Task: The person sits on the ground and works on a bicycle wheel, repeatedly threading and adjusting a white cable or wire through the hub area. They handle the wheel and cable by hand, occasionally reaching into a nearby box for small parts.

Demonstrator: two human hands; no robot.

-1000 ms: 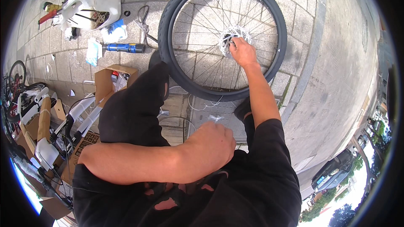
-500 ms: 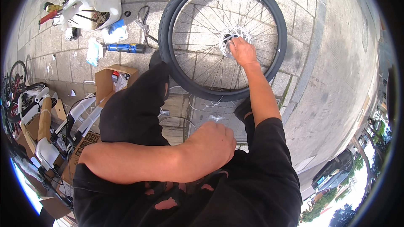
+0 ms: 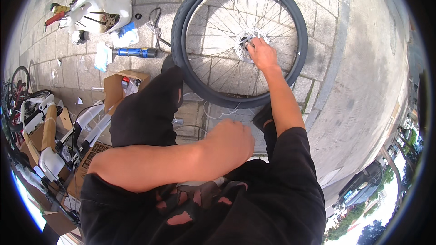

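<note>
Wheel: the bicycle wheel (image 3: pixel 177 41) is at the top centre, ahead of the person's feet, its face turned up; whether it lies quite flat or tilts cannot be told.
Disc: 1 silver brake disc (image 3: pixel 239 47) sits around the dark hub (image 3: pixel 245 41) at the wheel's middle, with thin spokes running out to the rim.
Right hand: the right hand (image 3: pixel 262 54) reaches over the tyre to the hub, fingers bent and drawn close together over the disc; whether they pinch a part cannot be told.
Left hand: the left hand (image 3: pixel 229 140) is in front of the body, back upward and fingers curled under; its palm is hidden, so I cannot tell if it grips anything.
Cable: a thin white cable (image 3: pixel 213 117) loops on the ground between the wheel and the left hand.
Jug: a cut white plastic jug (image 3: pixel 120 7) holds tools, 1 with a red handle (image 3: pixel 55 18).
Paving: 2 blue and white packets (image 3: pixel 125 35) and a blue and black cylinder (image 3: pixel 136 52) lie left of the wheel.
Box: an open cardboard box (image 3: pixel 113 91) stands beside the left knee, small items inside.
Frame: white bicycle parts (image 3: pixel 88 118) lie at the lower left.
</note>
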